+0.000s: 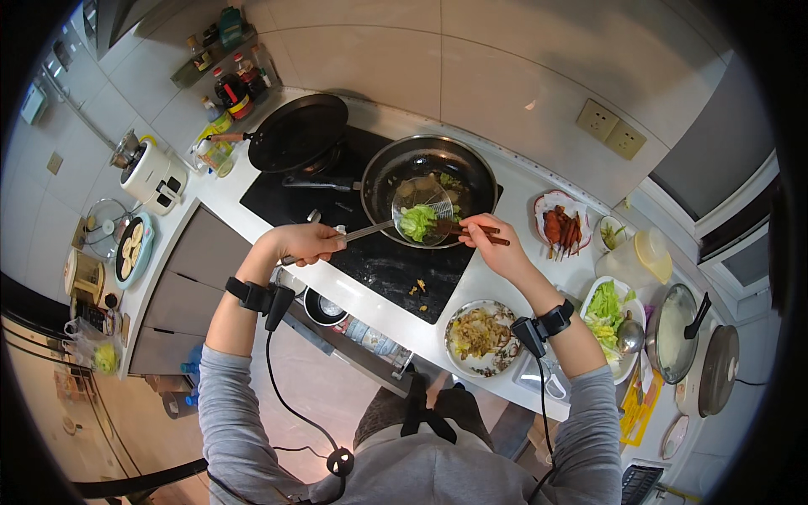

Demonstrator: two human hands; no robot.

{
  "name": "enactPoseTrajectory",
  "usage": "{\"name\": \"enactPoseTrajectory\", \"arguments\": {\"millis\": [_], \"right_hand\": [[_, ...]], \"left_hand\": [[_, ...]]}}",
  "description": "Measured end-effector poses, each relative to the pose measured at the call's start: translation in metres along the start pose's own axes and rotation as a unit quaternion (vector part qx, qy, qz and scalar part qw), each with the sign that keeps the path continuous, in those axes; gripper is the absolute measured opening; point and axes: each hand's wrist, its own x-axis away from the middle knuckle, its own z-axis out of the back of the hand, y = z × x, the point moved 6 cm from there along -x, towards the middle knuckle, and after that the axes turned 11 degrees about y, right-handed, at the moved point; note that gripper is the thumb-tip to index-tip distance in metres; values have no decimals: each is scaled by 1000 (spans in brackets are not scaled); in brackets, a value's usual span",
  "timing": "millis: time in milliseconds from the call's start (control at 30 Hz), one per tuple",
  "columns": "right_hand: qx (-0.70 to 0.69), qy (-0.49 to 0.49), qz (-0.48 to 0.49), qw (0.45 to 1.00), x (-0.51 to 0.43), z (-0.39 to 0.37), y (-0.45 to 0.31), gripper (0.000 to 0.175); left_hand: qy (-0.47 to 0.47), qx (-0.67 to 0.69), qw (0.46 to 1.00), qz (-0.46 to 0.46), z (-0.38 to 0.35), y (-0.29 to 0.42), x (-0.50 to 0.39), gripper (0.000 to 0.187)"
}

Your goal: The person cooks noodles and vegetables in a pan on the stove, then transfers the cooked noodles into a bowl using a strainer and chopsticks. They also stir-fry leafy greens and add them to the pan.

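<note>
My left hand point(306, 244) grips the handle of a wire-mesh skimmer point(447, 203), whose bowl is over a black wok point(470, 158). Bright green lettuce point(418, 222) lies in the skimmer. In my right hand point(495, 246) is a pair of brown wooden chopsticks point(500, 235), their tips at the lettuce. Some liquid and bits of food show in the wok, which stands on a black cooktop point(385, 268). A patterned plate of cooked food point(480, 334) sits on the counter nearer my body, below my right hand.
Left of the wok is a black frying pan point(300, 132). To the right stand a dish of skewers point(562, 224), a white bowl of lettuce with a ladle point(609, 319) and a glass-lidded pan point(672, 334). A drawer point(353, 338) holding bowls is pulled out below the counter.
</note>
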Motion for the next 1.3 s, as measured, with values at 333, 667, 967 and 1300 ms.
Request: {"name": "enactPoseTrajectory", "arguments": {"millis": [333, 667, 967, 1300], "right_hand": [[94, 9, 170, 981, 9, 16, -35, 15], [205, 22, 286, 936, 39, 10, -67, 16], [287, 84, 290, 909, 90, 53, -72, 21], [467, 119, 168, 860, 297, 146, -8, 27]], "left_hand": [[-2, 409, 912, -27, -76, -42, 5, 42], [71, 524, 848, -26, -123, -16, 24, 36], [90, 524, 847, -5, -115, -14, 15, 37], [110, 513, 851, -14, -136, -12, 0, 38]]}}
